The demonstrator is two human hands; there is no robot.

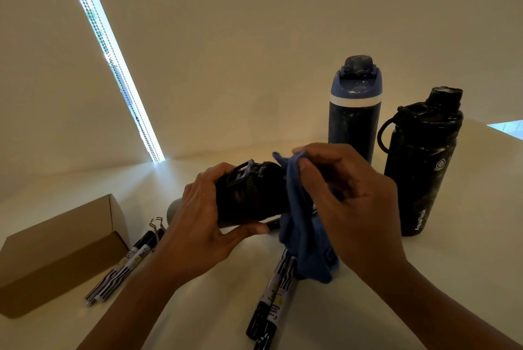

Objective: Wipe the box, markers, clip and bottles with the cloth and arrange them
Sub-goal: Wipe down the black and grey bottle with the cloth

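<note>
Left grip (203,225) clasps the black bottle (252,194) crosswise — its long axis runs right into the cloth (302,225) the right grip (348,202) pinches.

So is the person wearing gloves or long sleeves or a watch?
No. The left hand and right hand are bare. No gloves, rings or watch show, and no sleeves come into view.

free: table (452,259) front-right, rear-left | blocked: box (56,259) left; blue bottle (353,117), black bottle (421,168) rear-right; markers (276,290) centre-front
</note>
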